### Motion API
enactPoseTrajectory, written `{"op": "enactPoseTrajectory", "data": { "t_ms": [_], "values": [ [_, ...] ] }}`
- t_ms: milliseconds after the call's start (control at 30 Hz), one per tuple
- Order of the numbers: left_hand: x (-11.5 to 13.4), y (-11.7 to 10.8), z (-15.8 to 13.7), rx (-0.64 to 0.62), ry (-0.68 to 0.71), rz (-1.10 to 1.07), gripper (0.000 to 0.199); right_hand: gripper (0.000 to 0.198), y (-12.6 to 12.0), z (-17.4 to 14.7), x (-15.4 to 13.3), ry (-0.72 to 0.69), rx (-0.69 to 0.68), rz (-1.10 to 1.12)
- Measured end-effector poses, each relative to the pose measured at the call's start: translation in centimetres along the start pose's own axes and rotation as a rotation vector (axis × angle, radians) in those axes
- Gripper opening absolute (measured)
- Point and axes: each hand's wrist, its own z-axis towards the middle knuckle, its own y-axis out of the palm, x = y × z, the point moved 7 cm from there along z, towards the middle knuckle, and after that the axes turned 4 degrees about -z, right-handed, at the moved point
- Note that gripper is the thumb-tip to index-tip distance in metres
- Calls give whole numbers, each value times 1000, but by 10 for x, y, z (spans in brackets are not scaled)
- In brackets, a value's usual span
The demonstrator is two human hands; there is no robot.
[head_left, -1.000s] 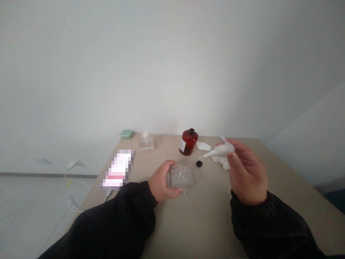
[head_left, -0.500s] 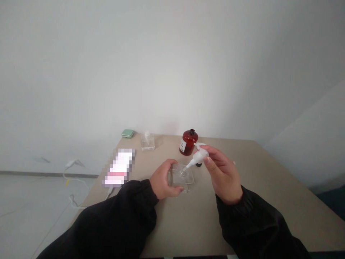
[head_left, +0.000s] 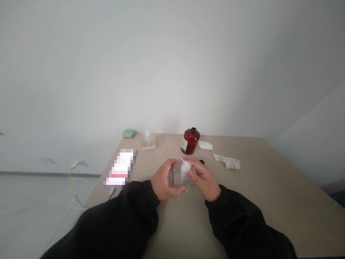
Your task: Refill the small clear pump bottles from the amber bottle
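Observation:
In the middle of the table, my left hand (head_left: pixel 167 180) is closed around the left side of a clear square bottle (head_left: pixel 176 177). My right hand (head_left: pixel 203 178) grips a white pump head (head_left: pixel 185 166) between thumb and fingers, at the bottle's neck. The pump's thin spout points up and to the left, away from me. Its lower part sits in the bottle's opening; whether the thread has caught, I cannot tell. Behind my hands stands an amber bottle (head_left: pixel 191 142) with a white label and an uncapped neck.
A second clear square bottle with a white top (head_left: pixel 148 142) stands at the back left, beside a small green case (head_left: pixel 128 133). A phone (head_left: pixel 120 168) with a cable lies left. Crumpled white tissues (head_left: pixel 228 161) and a small black cap (head_left: pixel 201 162) lie to the right.
My right hand has moved left and down, bringing the pump from above the square bottle into its opening. The tissues, mostly hidden before, now show. My left hand keeps its hold.

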Motion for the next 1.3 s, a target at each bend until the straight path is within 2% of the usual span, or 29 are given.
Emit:
{"op": "enactPoseTrajectory", "data": {
  "t_ms": [100, 233, 333, 467, 567, 700, 833, 900, 1000, 1133, 1200, 1300],
  "values": [
    [-1, 2, 0, -13, 9, -26, 68, 34, 10, -4, 4, 53, -68, 134],
    [-4, 3, 0, -2, -14, -7, 65, 33, 17, -10, 11, 188, -6, 348],
    [-7, 3, 0, -1, -25, 13, 64, 42, 20, -11, 12, 248, -9, 457],
    [-9, 4, -2, -14, 9, 5, 68, 32, 15, -9, 3, 182, -30, 422],
    [-10, 4, -3, -20, 0, 9, 69, 25, 14, -10, 7, 195, 6, 444],
    [-10, 5, -4, -16, -16, 21, 68, 34, 16, -13, 12, 217, 36, 498],
    [-10, 5, -3, -14, 2, 8, 69, 31, 14, -12, 9, 182, 26, 408],
    [-11, 5, -3, -12, -10, 23, 68, 29, 14, -12, 8, 185, 40, 431],
    [-12, 4, -4, -14, -25, 36, 67, 36, 15, -12, 9, 200, 23, 477],
    [-8, 4, -4, -7, -1, 28, 67, 33, 16, -12, 6, 173, -1, 402],
    [-7, 4, -3, -7, -5, 34, 67, 30, 16, -13, 8, 188, 16, 420],
    [-7, 4, -2, -12, -19, 30, 65, 37, 16, -14, 11, 234, 21, 481]
  ]
}}
